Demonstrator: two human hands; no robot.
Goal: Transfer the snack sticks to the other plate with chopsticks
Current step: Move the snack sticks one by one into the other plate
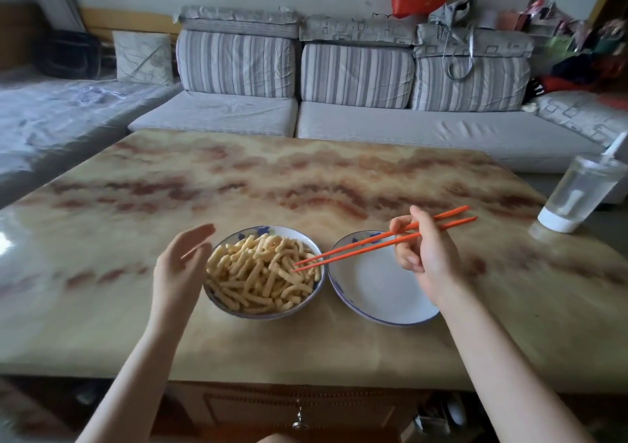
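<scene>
Over the snack sticks (261, 269), chopsticks (384, 240) angled tips-left, right hand (424, 249) gripping

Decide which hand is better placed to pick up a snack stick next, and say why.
Right. The right hand holds the chopsticks, their tips over the snack sticks. The left hand is open beside the full plate, holding nothing.

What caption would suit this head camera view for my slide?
Right hand points orange chopsticks at snack sticks in the full plate; the other plate lies empty.
</scene>
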